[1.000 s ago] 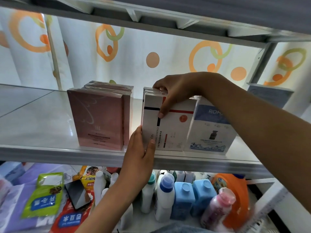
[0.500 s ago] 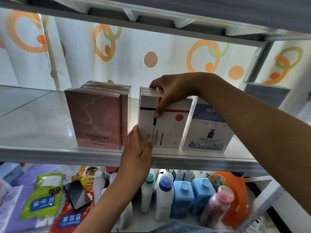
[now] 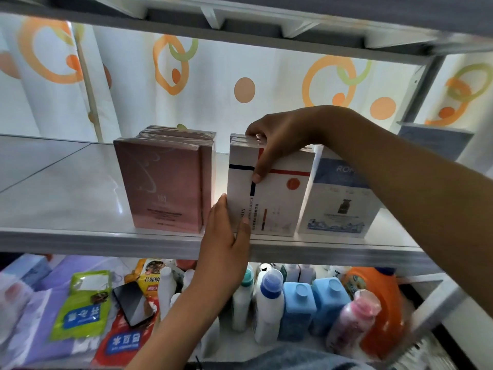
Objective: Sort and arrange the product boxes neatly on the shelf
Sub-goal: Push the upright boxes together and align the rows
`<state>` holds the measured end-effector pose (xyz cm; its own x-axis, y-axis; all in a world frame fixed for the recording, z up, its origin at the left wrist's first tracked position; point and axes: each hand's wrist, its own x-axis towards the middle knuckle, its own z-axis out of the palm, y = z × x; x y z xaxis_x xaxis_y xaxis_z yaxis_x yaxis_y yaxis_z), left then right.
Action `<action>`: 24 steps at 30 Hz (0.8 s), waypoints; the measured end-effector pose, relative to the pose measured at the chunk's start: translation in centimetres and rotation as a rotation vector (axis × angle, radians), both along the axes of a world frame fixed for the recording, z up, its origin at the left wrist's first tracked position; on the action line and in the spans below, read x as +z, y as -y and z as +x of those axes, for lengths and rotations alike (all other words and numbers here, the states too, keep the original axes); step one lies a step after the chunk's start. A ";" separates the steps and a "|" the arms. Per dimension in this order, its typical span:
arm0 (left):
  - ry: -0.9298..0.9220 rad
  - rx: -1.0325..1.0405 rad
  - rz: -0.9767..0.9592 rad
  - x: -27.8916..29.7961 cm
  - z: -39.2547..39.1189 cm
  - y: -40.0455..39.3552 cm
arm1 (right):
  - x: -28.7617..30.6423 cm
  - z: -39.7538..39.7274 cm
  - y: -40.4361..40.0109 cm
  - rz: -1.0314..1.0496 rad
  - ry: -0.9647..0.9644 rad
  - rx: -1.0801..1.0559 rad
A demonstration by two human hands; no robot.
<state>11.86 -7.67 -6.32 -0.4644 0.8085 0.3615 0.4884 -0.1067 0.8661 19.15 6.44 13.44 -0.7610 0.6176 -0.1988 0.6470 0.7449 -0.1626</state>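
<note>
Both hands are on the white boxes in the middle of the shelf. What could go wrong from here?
1. The white boxes stand close to the shelf front edge; a pull by the left hand or right hand might tip the front one off onto the bottles below.
2. Only a narrow gap separates them from the pink boxes; sliding left could knock that stack askew.
3. The blue box leans against the white boxes, so it may topple if they shift.

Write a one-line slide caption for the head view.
Both hands, left and right, grip the white boxes standing between pink boxes and a blue-white box on the shelf.
</note>
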 end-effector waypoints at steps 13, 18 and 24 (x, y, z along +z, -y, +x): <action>0.023 0.011 -0.027 0.5 0.4 0.0 | 0.1 0.0 0.6 -0.027 -0.010 -0.010; 0.039 0.017 -0.039 0.4 0.5 -0.1 | 0.2 0.1 0.9 -0.001 -0.044 -0.004; 0.039 0.030 -0.070 0.4 0.3 0.4 | 0.4 -0.2 1.7 0.072 -0.163 -0.017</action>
<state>12.20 -8.03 -5.96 -0.5014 0.8168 0.2854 0.4559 -0.0309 0.8895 18.95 4.78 13.84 -0.7686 0.6391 -0.0283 0.6293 0.7473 -0.2133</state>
